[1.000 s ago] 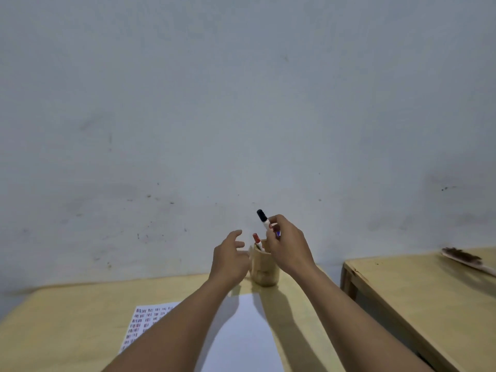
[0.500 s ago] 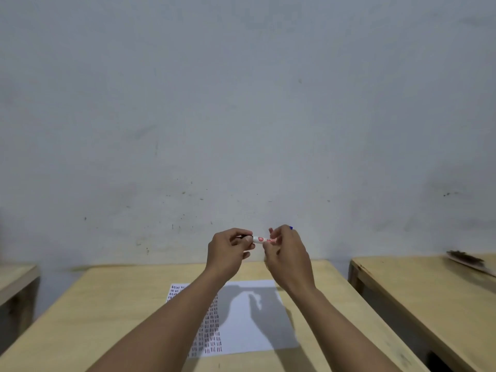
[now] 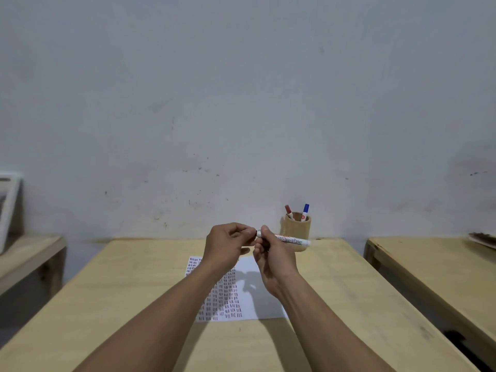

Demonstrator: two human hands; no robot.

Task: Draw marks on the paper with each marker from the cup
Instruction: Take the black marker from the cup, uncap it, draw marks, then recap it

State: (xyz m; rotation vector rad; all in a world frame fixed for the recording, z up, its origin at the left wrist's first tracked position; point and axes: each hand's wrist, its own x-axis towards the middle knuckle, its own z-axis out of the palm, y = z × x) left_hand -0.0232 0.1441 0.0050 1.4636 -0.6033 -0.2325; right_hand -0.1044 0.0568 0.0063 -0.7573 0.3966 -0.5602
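Nearest the camera, at about six o'clock on the wooden table (image 3: 128,312), one sheet of paper (image 3: 255,291) lay flat, its left half already filled with rows of short red and dark strokes and its right half blank, so the marking was judged well begun but far from finished. Just above it, two hands met in the air: the right hand (image 3: 273,260) was wrapped around the barrel of one white marker (image 3: 292,240), whose length ran out toward three o'clock, while the left hand (image 3: 228,244) pinched at its near end, probably on the cap, though the cap itself was hidden in the fingers. Beyond the hands, toward one o'clock by the wall, one wooden cup (image 3: 297,230) stood upright holding two more markers, a red marker (image 3: 288,211) and a blue marker (image 3: 305,211). Three markers in all could be counted, two waiting in the cup.
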